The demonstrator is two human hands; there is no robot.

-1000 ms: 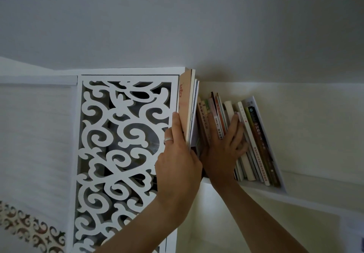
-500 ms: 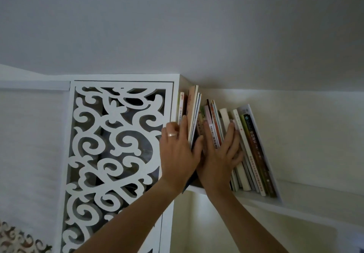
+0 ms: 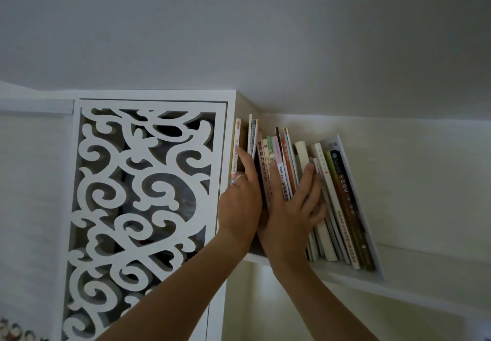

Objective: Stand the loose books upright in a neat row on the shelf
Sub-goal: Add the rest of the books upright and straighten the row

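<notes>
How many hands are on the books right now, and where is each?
2. The left hand lies with straight fingers on the books at the row's left end, beside the cabinet side. The right hand presses spread fingers against the spines mid-row. No others in view.

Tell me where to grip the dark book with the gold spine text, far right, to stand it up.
Pinch the dark book high on its spine, coming from the front. It leans left with its top end free above its neighbours, while its foot sits wedged on the shelf. Probably push the top rightward.
</notes>
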